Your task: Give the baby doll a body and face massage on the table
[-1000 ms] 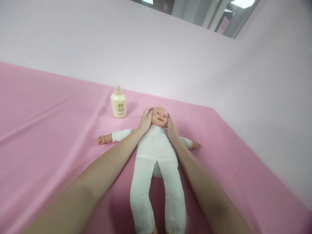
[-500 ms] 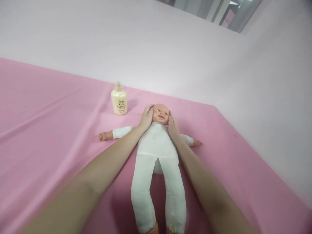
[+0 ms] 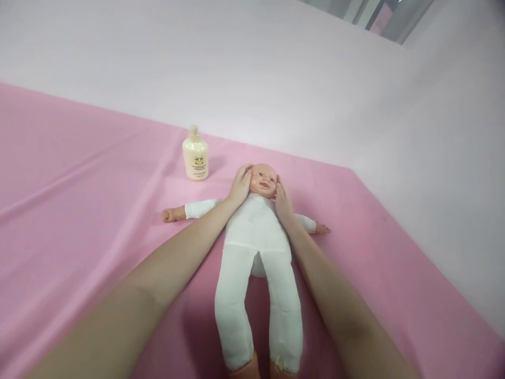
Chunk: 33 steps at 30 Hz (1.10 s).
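Head view shows the left hand (image 3: 240, 185) cupped flat against one side of the doll's head (image 3: 263, 180) and the right hand (image 3: 282, 200) cupped against the other, fingers loosely extended, palms pressing the cheeks rather than closing round anything. One doll (image 3: 254, 247) lies on its back between the forearms, in a white one-piece suit, arms spread to either side, legs pointing toward the camera. Its feet are cut off by the lower edge of the frame, and the hands cover the sides of the head. One cream-coloured bottle (image 3: 195, 155) stands upright just beyond the doll's outstretched arm, near the left hand but apart from it; the print on its label is too small to read. Everything rests on a pink cloth (image 3: 79, 210) with long shallow creases, spread over a flat surface. Behind it rises a plain pale wall (image 3: 236, 68), and a strip of a darker opening (image 3: 374, 13) shows at the upper right corner, too cropped to make out.
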Tool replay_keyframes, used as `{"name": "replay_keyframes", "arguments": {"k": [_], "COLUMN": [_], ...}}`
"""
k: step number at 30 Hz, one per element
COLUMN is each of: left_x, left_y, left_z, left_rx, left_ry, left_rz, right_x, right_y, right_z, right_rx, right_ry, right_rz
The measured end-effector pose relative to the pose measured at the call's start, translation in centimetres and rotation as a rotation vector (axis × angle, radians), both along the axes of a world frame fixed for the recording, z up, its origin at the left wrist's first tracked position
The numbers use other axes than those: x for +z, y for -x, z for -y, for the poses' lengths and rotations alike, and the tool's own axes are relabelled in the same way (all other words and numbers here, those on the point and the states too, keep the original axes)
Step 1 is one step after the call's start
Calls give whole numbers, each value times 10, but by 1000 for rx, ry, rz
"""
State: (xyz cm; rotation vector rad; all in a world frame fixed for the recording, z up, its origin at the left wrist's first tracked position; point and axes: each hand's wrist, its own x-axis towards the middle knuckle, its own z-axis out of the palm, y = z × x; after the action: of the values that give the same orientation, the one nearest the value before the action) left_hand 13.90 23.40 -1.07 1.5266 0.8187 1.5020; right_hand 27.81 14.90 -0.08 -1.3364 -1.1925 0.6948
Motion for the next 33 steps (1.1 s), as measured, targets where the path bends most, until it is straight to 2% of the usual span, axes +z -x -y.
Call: {"name": "replay_keyframes", "arguments": {"k": [6,21,26,30,33], "left_x": [2,-2,6,16,19], "left_y": [0,-2,4,10,12], "left_z": [3,-1,8,18,21], "left_rx": [2,0,-20,-54,-56], "left_ry": [-3,-1,-67,-181,-206], "left_rz": [21,22,-23,-127,-157], "right_x": [1,2,4,7,7], "right_y": [1,4,7,6,6], "right_z": [1,5,10,11,11], "right_rx": [10,8,-10,23,32], "right_ry": [26,11,-18,-46,-37], "right_rz": [-124,-115,-55,4,3]}}
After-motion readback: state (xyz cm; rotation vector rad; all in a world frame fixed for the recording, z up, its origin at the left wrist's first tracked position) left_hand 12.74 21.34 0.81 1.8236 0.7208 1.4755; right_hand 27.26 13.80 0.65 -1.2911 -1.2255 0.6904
